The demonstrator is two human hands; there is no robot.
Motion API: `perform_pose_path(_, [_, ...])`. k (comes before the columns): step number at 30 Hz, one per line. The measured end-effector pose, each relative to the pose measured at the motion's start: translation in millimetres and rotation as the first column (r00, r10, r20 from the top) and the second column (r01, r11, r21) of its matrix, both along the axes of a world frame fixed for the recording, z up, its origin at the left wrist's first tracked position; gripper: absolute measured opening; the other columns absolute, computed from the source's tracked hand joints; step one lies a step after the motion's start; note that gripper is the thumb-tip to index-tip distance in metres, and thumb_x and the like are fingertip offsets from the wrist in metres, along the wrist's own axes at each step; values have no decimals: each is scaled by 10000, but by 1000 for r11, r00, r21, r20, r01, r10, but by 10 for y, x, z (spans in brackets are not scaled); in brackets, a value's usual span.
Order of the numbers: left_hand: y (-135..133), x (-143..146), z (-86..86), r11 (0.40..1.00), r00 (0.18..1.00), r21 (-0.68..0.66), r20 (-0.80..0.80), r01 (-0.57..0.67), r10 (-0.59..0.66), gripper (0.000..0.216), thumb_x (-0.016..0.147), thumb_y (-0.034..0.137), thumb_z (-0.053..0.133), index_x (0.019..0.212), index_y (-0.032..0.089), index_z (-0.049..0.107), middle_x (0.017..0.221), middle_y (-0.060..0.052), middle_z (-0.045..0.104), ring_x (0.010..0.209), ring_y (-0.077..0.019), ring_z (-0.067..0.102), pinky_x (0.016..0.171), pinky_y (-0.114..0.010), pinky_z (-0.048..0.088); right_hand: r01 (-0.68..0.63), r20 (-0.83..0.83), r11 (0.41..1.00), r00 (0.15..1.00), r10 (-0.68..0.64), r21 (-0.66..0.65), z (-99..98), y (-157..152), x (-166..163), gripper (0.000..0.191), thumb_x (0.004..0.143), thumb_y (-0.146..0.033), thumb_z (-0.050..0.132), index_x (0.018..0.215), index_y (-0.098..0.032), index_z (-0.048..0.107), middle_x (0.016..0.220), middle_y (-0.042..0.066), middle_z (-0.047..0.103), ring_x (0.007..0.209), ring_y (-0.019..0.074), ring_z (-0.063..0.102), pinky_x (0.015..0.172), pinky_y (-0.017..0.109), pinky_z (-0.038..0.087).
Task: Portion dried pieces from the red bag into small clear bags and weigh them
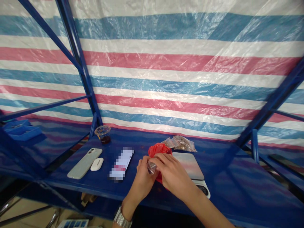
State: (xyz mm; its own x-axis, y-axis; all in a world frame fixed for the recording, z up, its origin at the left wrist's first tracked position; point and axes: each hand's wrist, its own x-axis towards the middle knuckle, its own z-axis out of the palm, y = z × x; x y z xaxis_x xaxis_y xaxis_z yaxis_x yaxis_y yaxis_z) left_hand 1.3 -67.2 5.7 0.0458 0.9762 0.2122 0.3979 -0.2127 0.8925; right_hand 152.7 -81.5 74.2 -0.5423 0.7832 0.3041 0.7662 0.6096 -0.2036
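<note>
My left hand is closed around a small clear plastic bag. The fingers of my right hand bend over the same bag from the other side, and its contents cannot be made out. Right behind and below my hands lies a crumpled red plastic bag, partly covered by them. Close by my right hand is a flat digital scale, its display end toward me. Several clear zip bags of small brownish pieces lie behind the red bag.
Left of my hands on the blue table are a lit phone, a white earbud case and a pale phone face down. A plastic cup holds dark liquid. Blue trays sit far left; blue frame posts rise behind.
</note>
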Motion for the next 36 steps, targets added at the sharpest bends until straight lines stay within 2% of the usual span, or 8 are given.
perform_pose_path(6, [17, 4, -122, 999, 988, -3, 147, 39, -39, 234, 799, 176, 694, 1024, 208, 638, 1053, -76, 690, 1023, -259, 635, 901, -377, 472, -116, 31, 992, 993, 115, 45, 19, 20, -35, 447, 854, 75, 526, 1180, -193, 674, 1245, 84, 670, 1167, 245, 622, 1040, 382, 498])
perform_pose_path(12, [-33, -23, -121, 995, 952, 19, 291, 95, -96, 305, 772, 209, 768, 1058, 207, 662, 1057, -76, 701, 1009, -246, 656, 907, -360, 496, -189, 112, 972, 978, 174, 143, 25, 4, -46, 333, 891, 27, 568, 1129, -180, 672, 1241, 107, 683, 1207, 268, 598, 1063, 421, 481])
perform_pose_path(17, [-76, -80, -78, 992, 942, -53, 323, 114, -91, 288, 769, 284, 792, 1015, 202, 667, 980, -60, 690, 938, -242, 646, 856, -342, 495, -99, 32, 993, 995, 98, 65, 4, -44, 7, 493, 869, 15, 565, 1282, -242, 650, 1269, 80, 667, 1148, 256, 621, 1013, 397, 507])
perform_pose_path(22, [-112, -156, -36, 995, 962, -62, 257, -79, 92, 215, 792, 372, 765, 874, 222, 634, 792, -5, 619, 777, -208, 596, 747, -304, 465, 54, -148, 998, 988, -48, 33, -10, 23, 193, 432, 957, -74, 505, 1315, -272, 645, 1322, 67, 666, 1198, 240, 621, 1053, 385, 480])
perform_pose_path(25, [-179, -189, -39, 974, 940, -89, 258, -207, 224, 248, 797, 410, 757, 839, 230, 592, 699, 26, 561, 664, -180, 550, 658, -280, 432, 199, -91, 980, 975, -201, -24, -40, 116, 357, 418, 927, -48, 506, 1258, -233, 680, 1299, 81, 689, 1213, 263, 618, 1070, 414, 452])
perform_pose_path(27, [-233, -177, -56, 962, 929, -107, 254, -250, 269, 276, 799, 432, 756, 845, 232, 571, 682, 34, 550, 628, -172, 538, 622, -275, 417, 237, -28, 968, 970, -240, -79, -89, 158, 420, 423, 894, -27, 512, 1222, -217, 699, 1251, 85, 706, 1181, 272, 627, 1050, 419, 453])
perform_pose_path(31, [-252, -69, -105, 966, 921, -147, 298, -215, 250, 320, 787, 451, 767, 858, 227, 550, 686, 35, 563, 611, -169, 551, 598, -275, 421, 151, -13, 981, 988, -153, -120, -250, 144, 355, 457, 861, 1, 490, 1187, -224, 719, 1210, 76, 708, 1132, 255, 625, 1015, 387, 452])
perform_pose_path(36, [-84, 1, -140, 966, 918, -216, 337, -139, 208, 313, 730, 371, 794, 837, 212, 546, 665, 43, 582, 610, -173, 572, 611, -277, 432, -4, -52, 985, 999, -5, -173, -370, 82, 214, 496, 799, 42, 472, 1136, -221, 726, 1157, 60, 716, 1115, 222, 622, 1022, 341, 432])
